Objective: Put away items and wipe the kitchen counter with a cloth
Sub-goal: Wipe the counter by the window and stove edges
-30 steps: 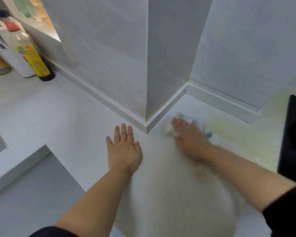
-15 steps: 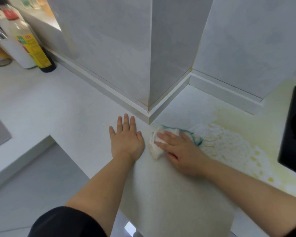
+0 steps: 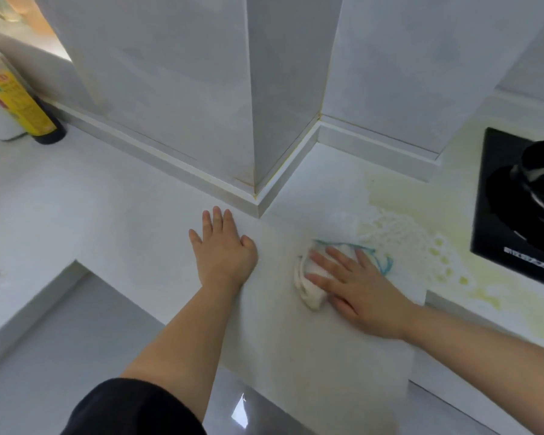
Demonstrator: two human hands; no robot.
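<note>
The left hand (image 3: 222, 251) lies flat on the white tabletop (image 3: 107, 208), palm down, its fingers (image 3: 217, 218) straight and close together, pointing toward 12 o'clock at the foot of the tiled wall column (image 3: 220, 98). It holds nothing.

At 3 o'clock from it, well apart, the right hand (image 3: 358, 287) presses on a crumpled white cloth (image 3: 310, 291) with blue edging. Its fingers (image 3: 324, 262) are spread and straight across the top of the cloth, pointing toward 10 o'clock, not curled round it. The cloth lies on the tabletop near the front edge.

At 1 o'clock from the cloth, a pale yellow stain (image 3: 415, 208) with whitish foamy patches covers the tabletop up to a black cooktop (image 3: 509, 221) at the 3 o'clock edge. At 10 o'clock, by the wall, stands a dark bottle with a yellow label (image 3: 29, 111).
</note>
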